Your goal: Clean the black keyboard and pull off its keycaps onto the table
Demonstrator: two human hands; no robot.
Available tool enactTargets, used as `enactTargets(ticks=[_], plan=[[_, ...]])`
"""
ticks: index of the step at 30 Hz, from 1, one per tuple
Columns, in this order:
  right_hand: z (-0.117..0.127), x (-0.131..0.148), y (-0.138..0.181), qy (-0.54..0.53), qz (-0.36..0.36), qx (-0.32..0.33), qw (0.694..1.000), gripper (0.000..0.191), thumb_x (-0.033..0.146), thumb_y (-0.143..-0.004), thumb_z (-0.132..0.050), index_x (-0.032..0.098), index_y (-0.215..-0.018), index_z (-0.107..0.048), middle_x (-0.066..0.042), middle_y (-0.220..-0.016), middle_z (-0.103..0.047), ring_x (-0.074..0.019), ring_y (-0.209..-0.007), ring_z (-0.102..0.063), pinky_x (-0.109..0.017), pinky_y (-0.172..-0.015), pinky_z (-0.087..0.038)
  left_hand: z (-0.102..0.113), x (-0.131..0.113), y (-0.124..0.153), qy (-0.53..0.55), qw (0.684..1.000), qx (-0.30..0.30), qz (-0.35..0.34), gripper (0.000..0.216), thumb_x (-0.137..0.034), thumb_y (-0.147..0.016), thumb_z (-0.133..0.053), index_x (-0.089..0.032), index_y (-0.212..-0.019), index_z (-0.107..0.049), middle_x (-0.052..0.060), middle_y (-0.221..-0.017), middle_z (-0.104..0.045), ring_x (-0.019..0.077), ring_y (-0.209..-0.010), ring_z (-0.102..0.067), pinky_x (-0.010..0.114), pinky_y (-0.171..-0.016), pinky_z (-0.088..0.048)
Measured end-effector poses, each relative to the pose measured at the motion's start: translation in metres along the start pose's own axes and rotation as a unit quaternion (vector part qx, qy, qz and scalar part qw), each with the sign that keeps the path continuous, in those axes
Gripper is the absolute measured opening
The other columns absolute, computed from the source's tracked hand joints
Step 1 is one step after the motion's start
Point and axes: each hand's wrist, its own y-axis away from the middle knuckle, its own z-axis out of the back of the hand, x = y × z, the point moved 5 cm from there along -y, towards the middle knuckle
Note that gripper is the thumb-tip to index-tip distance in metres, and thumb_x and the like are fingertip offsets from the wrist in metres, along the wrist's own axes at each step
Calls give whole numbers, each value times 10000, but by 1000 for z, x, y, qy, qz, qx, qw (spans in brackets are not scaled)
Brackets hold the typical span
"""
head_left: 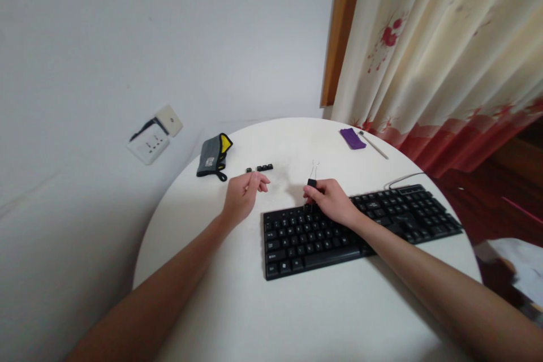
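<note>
White tabletop (203, 308) separates left hand (242, 195), half-curled, from keyboard (333, 246); above its far edge, right hand (331, 199) pinches puller (312, 182).

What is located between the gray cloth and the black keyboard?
In the head view, the left hand is between the gray cloth and the keyboard, with small black keycaps just beyond it.

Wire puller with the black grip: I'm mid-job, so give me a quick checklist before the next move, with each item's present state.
1. Wire puller held in the right hand: ok.
2. Keyboard lying flat on the white table: ok.
3. Left hand steadying the keyboard: not ok, it is off to the side, near the loose black keys.
4. Loose black keys lying apart from the keyboard: ok.
5. Puller's lower wire ends hooked on a key: cannot tell, too small.
</note>
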Motion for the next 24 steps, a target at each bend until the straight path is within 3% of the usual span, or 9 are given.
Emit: enactTargets(ticks=[4,7,11,15,24], plan=[[6,6,2,-65,15,-58,996,339,408,-889,-577,141,-725,-708,-63,-683,-721,-172,-644,-657,-278,-643,-492,-14,-24,4,-35,993,84,-76,255,-286,-958,-510,-163,-843,-702,45,-782,-709,139,-732,-638,241,-670,-499],[6,16,9,-99,39,-92,990,319,414,-879,-601,148,-752,-723,-55,-714,-731,-170,-669,-660,-273,-653,-498,-23,-36,7,-24,988,112,-108,142,-282,-901,-623,-172,-953,-696,63,-899,-707,154,-814,-635,252,-687,-515],[-8,26,19,-138,66,-68,986,283,411,-869,-626,168,-781,-742,-47,-774,-744,-184,-729,-670,-281,-684,-506,-30,-45,11,13,982,139,-130,237,-286,-825,-727,-178,-1029,-673,70,-964,-694,164,-864,-631,268,-712,-534],[-15,25,22,-140,79,-71,984,289,403,-879,-621,163,-768,-738,-48,-782,-737,-184,-738,-659,-288,-707,-501,-31,-48,13,19,978,149,-145,161,-245,-843,-706,-176,-984,-671,56,-911,-695,146,-807,-631,273,-732,-539],[-22,17,17,-153,41,-32,987,362,466,-912,-553,170,-925,-761,-61,-834,-747,-198,-776,-685,-294,-695,-542,-33,-47,15,4,972,145,-184,118,-223,-880,-655,-180,-989,-670,69,-942,-694,158,-850,-650,295,-779,-557]])
